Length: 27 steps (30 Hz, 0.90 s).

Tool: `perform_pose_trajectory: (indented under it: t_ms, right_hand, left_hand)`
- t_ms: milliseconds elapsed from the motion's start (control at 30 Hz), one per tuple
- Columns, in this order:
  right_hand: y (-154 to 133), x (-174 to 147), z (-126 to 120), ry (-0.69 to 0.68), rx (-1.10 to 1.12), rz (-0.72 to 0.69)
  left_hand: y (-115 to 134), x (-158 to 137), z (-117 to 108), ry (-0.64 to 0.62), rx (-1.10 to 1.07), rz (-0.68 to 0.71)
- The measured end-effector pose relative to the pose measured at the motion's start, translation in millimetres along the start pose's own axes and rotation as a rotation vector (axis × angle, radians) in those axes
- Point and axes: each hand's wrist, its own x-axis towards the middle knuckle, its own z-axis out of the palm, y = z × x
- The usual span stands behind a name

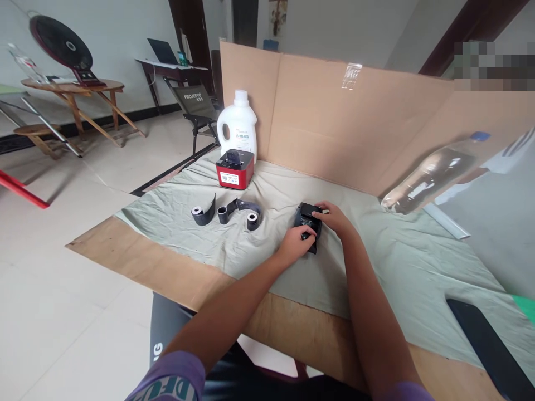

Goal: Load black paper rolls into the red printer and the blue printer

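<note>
A small black device (308, 214), which looks like a portable printer, sits on the cloth in front of me. My left hand (297, 243) is at its near side, fingers curled in a pinch on a black strip (311, 246) that hangs over the near edge. My right hand (333, 218) grips the device's far right side, thumb and fingers on its top. The fingers hide part of the device. To the left lie a partly unrolled black paper roll (203, 215), a dark core (223, 215) with a curling strip, and another black roll (252, 221).
A red and black printer (233, 171) stands before a white detergent jug (240, 125) at the back left. A cardboard screen (326, 117) rises behind. On the right are a clear plastic bottle (430, 178), a white tube (447, 221) and a black phone-like slab (489, 345).
</note>
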Motion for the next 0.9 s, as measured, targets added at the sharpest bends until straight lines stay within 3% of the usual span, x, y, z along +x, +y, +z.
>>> perform_pose_trajectory:
  t_ms: [167,400,533,733,900]
  right_hand:
    - [-7,0,0,-0.114,0.151,0.243]
    - [-1,0,1,-0.15,0.198,0.375]
    - [1,-11,7,-0.081,0.268,0.352]
    - [0,-22,14,0.009,0.337,0.304]
    - [4,-16,10,0.016,0.304,0.328]
  left_hand:
    - [1,0,-1,-0.013,0.033,-0.002]
    - [5,0,-1,-0.011,0.077,0.01]
    - [13,-5,-6,0.062,0.122,0.063]
    - [10,6,-33,0.361,0.155,-0.03]
    - [-5,22,-40,0.24,0.266,-0.068]
